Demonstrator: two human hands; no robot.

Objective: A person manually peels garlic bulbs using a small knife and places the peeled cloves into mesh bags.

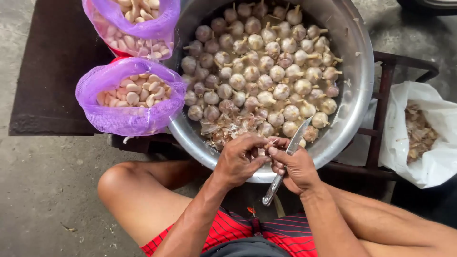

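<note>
My left hand (238, 159) pinches a small garlic clove (261, 152) over the near rim of a big steel basin (359, 71). My right hand (295, 166) grips a metal knife (290, 159) whose blade points up toward the basin, and its fingertips touch the same clove. The basin is heaped with whole garlic bulbs (262, 66), and loose papery skins (228, 128) lie at its near side.
Two purple mesh bags of peeled cloves stand left of the basin, one near (128, 97) and one farther back (135, 26). A white plastic bag (431, 138) with garlic skins sits at the right by a dark metal stand (383, 100). My bare knees flank the basin on concrete floor.
</note>
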